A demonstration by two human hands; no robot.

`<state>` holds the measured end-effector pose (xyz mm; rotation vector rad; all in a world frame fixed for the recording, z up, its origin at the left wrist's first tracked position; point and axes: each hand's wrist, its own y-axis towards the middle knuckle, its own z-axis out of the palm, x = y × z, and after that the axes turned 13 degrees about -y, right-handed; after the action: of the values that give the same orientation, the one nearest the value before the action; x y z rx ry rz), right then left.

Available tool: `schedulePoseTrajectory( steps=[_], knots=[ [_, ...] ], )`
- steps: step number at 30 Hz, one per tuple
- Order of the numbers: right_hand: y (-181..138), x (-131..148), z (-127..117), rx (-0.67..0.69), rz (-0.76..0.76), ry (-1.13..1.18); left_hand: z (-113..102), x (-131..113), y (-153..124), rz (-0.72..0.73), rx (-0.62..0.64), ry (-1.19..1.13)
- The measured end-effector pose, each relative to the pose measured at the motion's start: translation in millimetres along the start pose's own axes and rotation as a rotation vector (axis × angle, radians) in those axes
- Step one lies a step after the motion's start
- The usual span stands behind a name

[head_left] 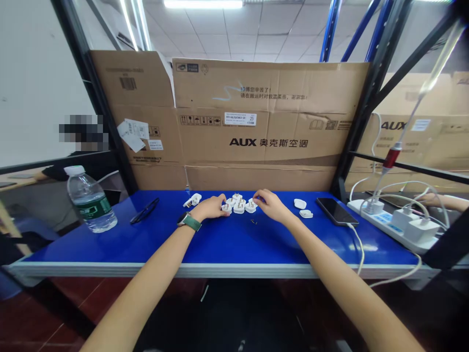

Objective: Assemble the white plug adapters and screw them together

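Observation:
Several white plugs, pins up, stand bunched together on the blue tabletop between my hands. My left hand point(210, 208), with a green-strapped watch point(189, 221) at the wrist, has its thumb and fingers around the leftmost plug point(226, 208). On the other side my right hand point(271, 205) has its curled fingers against the rightmost plug point(251, 206). Small dark screws or pins point(253, 222) lie just in front of the bunch. Beyond my left wrist is a white plug part point(196, 199) with brass-coloured pins beside it.
Two white plug covers point(300, 203) and a phone point(335, 211) on a cable lie to the right, before a loaded power strip point(394, 227). Glasses point(145, 211) and a water bottle point(91, 200) are at left. Cardboard point(264, 171) walls the back. Other people are at both sides.

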<state>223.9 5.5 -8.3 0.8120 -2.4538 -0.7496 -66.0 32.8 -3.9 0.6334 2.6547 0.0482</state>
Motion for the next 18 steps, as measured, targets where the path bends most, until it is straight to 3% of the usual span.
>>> schedulePoseTrajectory(
  steps=[4, 7, 10, 14, 16, 18],
  knots=[
    [0, -3, 0, 0.015, 0.019, -0.029, 0, -4, 3, -0.084, -0.096, -0.011],
    [-1, -3, -4, 0.063, 0.051, -0.053, -13, 4, -2, -0.051, -0.145, -0.016],
    [-5, -2, -8, 0.195, 0.067, -0.104, -29, 21, -10, -0.115, -0.295, 0.203],
    [-10, -3, -8, 0.422, 0.102, -0.217, -45, 48, -20, -0.397, -0.238, 0.292],
    [-11, -5, -7, 0.476, 0.122, -0.260, -49, 60, -23, -0.569, -0.179, 0.237],
    [-11, -5, -7, 0.481, 0.117, -0.263, -51, 71, -24, -0.602, -0.208, 0.168]
  ],
)
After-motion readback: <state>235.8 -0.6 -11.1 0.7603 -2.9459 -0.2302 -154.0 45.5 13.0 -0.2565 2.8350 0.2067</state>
